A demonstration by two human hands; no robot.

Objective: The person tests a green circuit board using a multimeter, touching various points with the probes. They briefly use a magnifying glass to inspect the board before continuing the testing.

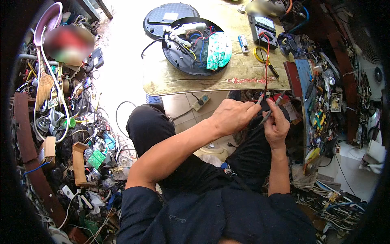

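Note:
My left hand (237,114) has its fingers closed on a test probe (260,101) at the end of the red lead. My right hand (276,126), just right of it, pinches a grey-tipped probe (276,103) slanting up to the right. The leads hang from an analog multimeter (262,34) at the table's back right. A round black housing (178,59) holds a green circuit board (217,53), white parts and wires on the wooden table (162,81). A dark round lid (162,14) lies behind it. A small battery-like box (243,42) and a yellow ring (260,55) lie nearby.
Piles of cables, boards and scrap (97,158) crowd my left, with a broom (44,87) and pink basin (46,16). A cluttered tool rack (319,114) stands at my right. A power socket (201,102) lies on the tiled floor under the table, beyond my knees.

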